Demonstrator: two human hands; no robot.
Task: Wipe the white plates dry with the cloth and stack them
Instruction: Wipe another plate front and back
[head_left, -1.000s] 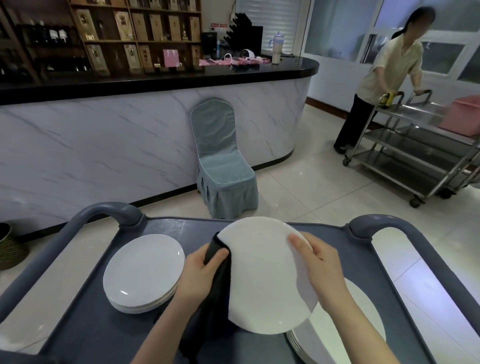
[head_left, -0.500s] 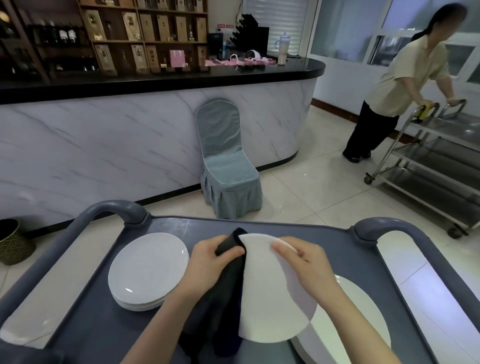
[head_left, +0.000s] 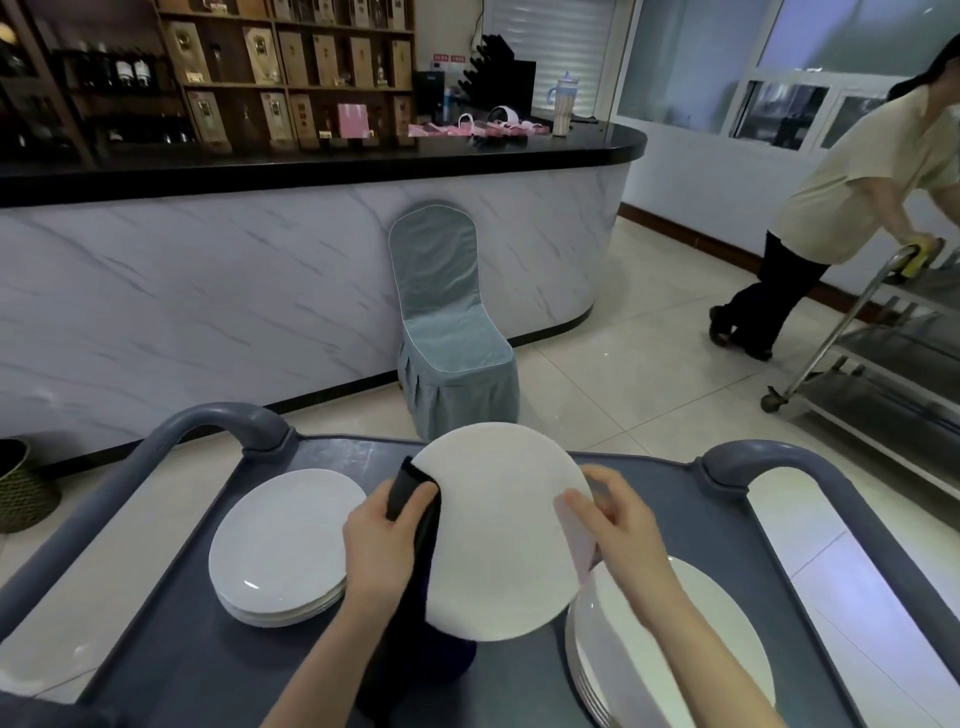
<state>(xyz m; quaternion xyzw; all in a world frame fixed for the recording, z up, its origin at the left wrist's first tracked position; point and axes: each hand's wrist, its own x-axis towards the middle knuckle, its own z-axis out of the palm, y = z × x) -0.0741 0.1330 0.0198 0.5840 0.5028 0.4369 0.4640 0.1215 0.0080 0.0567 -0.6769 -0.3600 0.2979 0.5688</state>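
Head view: round white ceramic plate (head_left: 501, 535) held tilted above grey plastic cart tray (head_left: 670, 499).
Left hand (head_left: 387, 545): clamped on dark cloth (head_left: 413, 499) at plate's left rim.
Right hand (head_left: 621, 525): pinching right rim.
Stacks: one (head_left: 283, 545) left, one (head_left: 670, 639) right.
Technique: probably rotate plate by rim, cloth pressed flat.

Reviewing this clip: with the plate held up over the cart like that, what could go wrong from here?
The held plate is gripped only at its edges, the left hand through the dark cloth, the right hand bare; it might slip onto the right stack. The hanging cloth could snag. The left stack sits close to the left elbow.
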